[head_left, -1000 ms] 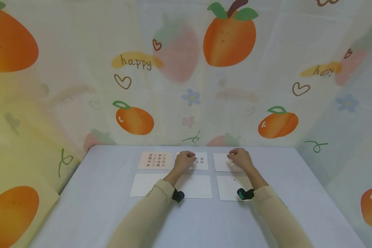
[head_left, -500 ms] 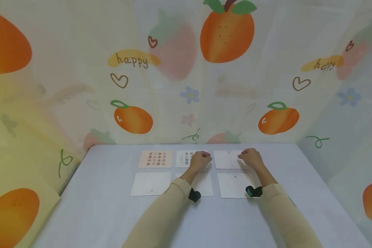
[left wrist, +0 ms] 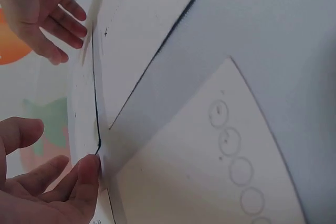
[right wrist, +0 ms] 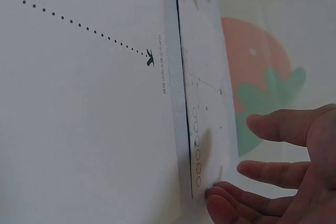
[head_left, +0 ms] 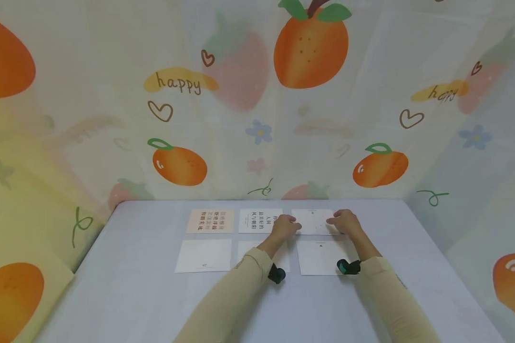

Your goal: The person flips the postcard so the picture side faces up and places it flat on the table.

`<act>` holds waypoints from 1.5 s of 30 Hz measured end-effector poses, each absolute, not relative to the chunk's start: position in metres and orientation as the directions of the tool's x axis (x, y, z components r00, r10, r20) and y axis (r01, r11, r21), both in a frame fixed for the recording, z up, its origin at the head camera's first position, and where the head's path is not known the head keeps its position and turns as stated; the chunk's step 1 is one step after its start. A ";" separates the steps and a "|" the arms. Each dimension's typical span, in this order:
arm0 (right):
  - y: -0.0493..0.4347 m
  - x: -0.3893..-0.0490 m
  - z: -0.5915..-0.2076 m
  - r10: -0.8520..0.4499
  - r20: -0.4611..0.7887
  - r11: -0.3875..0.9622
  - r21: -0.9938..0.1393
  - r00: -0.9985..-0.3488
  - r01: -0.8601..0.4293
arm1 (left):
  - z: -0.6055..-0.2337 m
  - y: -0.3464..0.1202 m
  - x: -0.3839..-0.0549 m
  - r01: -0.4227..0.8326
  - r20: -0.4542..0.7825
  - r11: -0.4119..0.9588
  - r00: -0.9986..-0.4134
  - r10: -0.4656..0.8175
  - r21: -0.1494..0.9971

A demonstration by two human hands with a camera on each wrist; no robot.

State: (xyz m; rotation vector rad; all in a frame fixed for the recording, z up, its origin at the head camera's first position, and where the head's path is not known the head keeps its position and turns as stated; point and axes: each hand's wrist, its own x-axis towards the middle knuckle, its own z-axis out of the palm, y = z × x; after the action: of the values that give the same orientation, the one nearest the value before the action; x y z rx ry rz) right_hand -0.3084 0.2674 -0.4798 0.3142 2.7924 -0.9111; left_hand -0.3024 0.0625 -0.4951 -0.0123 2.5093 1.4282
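A white card (head_left: 312,218) printed with a dotted line and small circles lies at the back right of the table, between both hands. My left hand (head_left: 285,227) is at its left edge, fingertips right at the near corner in the left wrist view, with the thumb held apart. At the opposite edge is my right hand (head_left: 346,222). In the right wrist view its fingertips (right wrist: 223,209) touch the card's corner, while the thumb stays away from them. Left of this card lies a white card (head_left: 257,220) with dark lettering, partly covered by my left hand.
A peach card (head_left: 210,221) with brown lettering lies at the back left. The front row holds a white card at left (head_left: 203,255), another in the middle (head_left: 279,262) mostly under the left arm, and a third at right (head_left: 319,257). A fruit-printed curtain (head_left: 236,143) rises behind the table.
My left hand has moved right from the lettered card to the left edge of the back right card. My right hand has shifted right to that card's right edge. The head view moved slightly.
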 end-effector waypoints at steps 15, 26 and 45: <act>0.270 -0.311 -0.480 0.223 -0.317 0.620 -0.683 -0.922 0.385 | -0.499 0.058 -0.305 -0.259 -0.315 0.341 -0.941 0.122 0.904; 0.274 -0.310 -0.482 0.251 -0.378 0.484 -0.748 -0.891 0.453 | -0.500 0.059 -0.304 -0.283 -0.327 0.301 -0.939 0.108 0.911; 0.280 -0.310 -0.481 0.320 -0.333 0.338 -0.835 -0.887 0.435 | -0.496 0.060 -0.306 -0.287 -0.305 0.226 -0.951 0.048 0.931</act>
State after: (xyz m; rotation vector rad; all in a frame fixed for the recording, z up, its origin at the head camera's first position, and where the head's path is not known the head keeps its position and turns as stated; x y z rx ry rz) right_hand -0.3103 0.2796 -0.4809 0.7030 2.4783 -1.6004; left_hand -0.3063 0.0600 -0.4961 -0.2246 2.2336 1.7878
